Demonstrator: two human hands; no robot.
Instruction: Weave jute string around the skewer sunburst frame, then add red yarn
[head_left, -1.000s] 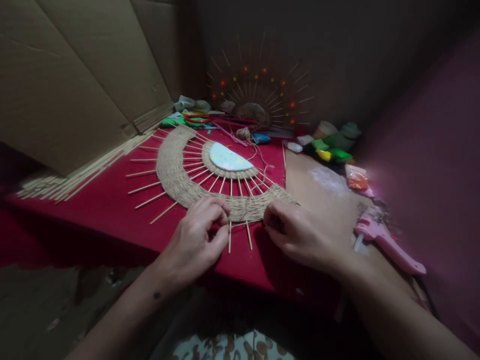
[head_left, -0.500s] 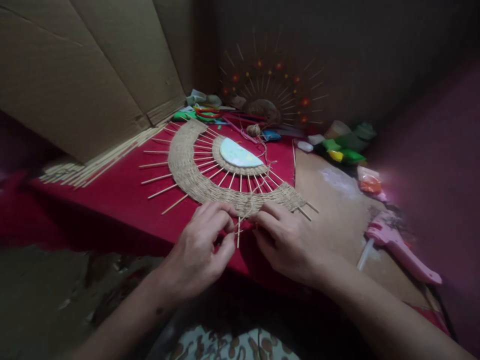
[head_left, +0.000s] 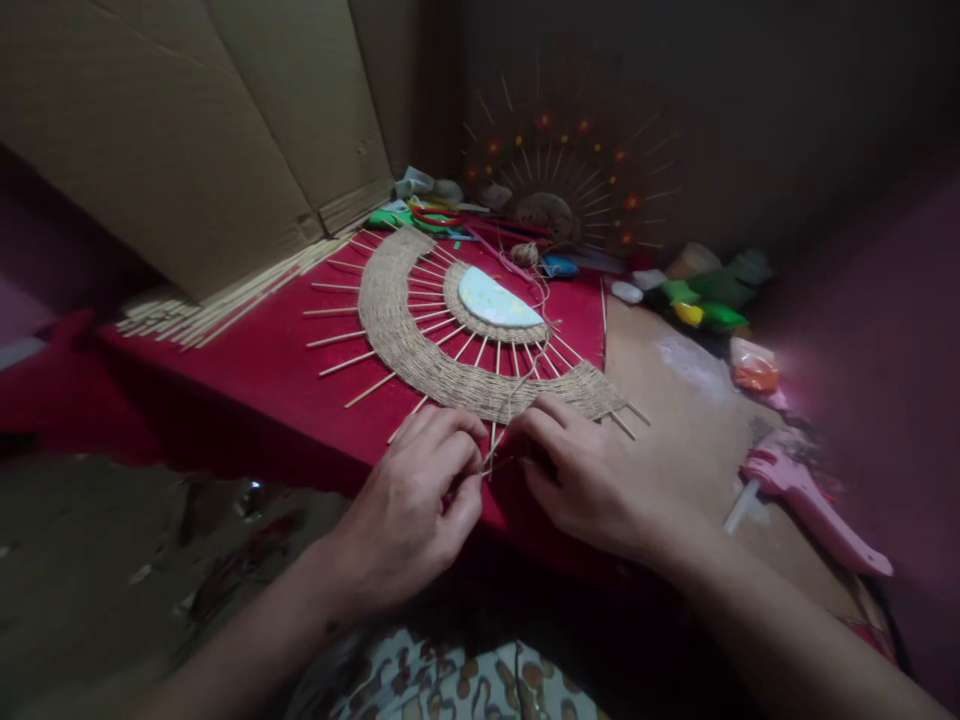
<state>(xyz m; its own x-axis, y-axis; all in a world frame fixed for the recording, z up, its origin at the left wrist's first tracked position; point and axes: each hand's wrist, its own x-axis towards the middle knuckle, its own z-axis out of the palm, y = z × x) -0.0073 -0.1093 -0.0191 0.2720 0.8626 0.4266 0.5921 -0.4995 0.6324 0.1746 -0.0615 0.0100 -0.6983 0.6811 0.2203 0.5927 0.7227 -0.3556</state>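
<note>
Two hands are busy at the near edge of a woven fan shape (head_left: 450, 340) that lies flat on the red desk (head_left: 247, 380). The left hand (head_left: 420, 510) has its fingers curled shut and pinches the thin string (head_left: 525, 375) next to one of the sticks (head_left: 492, 445) that poke out of the weave. The right hand (head_left: 581, 475) is curled too, with its fingertips pressed on the string and the woven edge just beside the left hand. The two hands almost touch. The string runs up over the fan to a small ball of string (head_left: 524, 254) at the back of the desk. It looks like the string is being wound in and out of the sticks to make the outer band wider. The step in hand seems to be pulling the string tight around this one stick. The next move would need a soft, steady pull, so the thin stick does not bend or slip, and then a pass under the stick beside it. A pink glue gun (head_left: 806, 500) lies off to the right, well apart from the hands. A pile of spare sticks (head_left: 217, 315) rests at the left by the cardboard (head_left: 187, 130).
</note>
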